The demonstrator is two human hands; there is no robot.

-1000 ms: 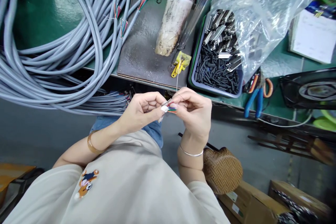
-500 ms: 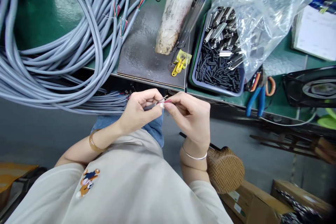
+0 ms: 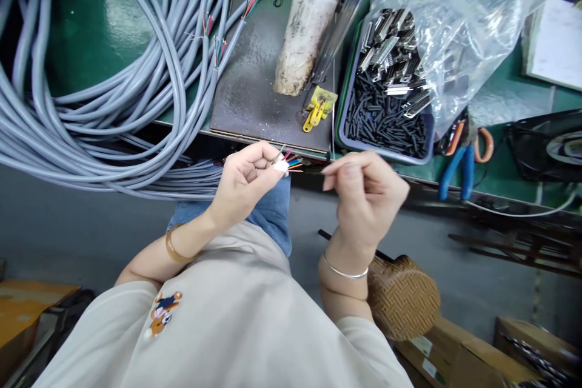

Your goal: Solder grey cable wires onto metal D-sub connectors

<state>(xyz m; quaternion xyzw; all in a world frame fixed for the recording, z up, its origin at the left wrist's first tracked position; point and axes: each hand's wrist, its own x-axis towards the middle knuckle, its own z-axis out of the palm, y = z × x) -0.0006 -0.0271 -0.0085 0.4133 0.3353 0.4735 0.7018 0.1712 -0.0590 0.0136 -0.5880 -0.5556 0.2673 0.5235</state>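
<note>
My left hand (image 3: 250,179) is closed in a pinch on the stripped end of a grey cable. Its thin coloured wires (image 3: 293,163), red, blue, green and orange among them, fan out to the right past the thumb. Something white shows at the thumb tip; I cannot tell what it is. To the right of the wire ends and apart from them, my right hand (image 3: 366,191) has its fingers curled and thumb pressed against them, slightly blurred. Whatever it may pinch is too small to make out.
Coiled grey cables (image 3: 175,85) cover the left of the green bench. Ahead lies a dark board (image 3: 254,97) with a small yellow item (image 3: 316,112). A bin (image 3: 386,154) holds black tubes (image 3: 382,121) and metal connector parts (image 3: 391,42). Blue-handled pliers (image 3: 466,173) and a plastic bag (image 3: 473,30) lie right.
My right hand has moved away from the wires to the right. The coloured wires now stand spread and visible, while my left hand keeps its grip. The view has shifted slightly.
</note>
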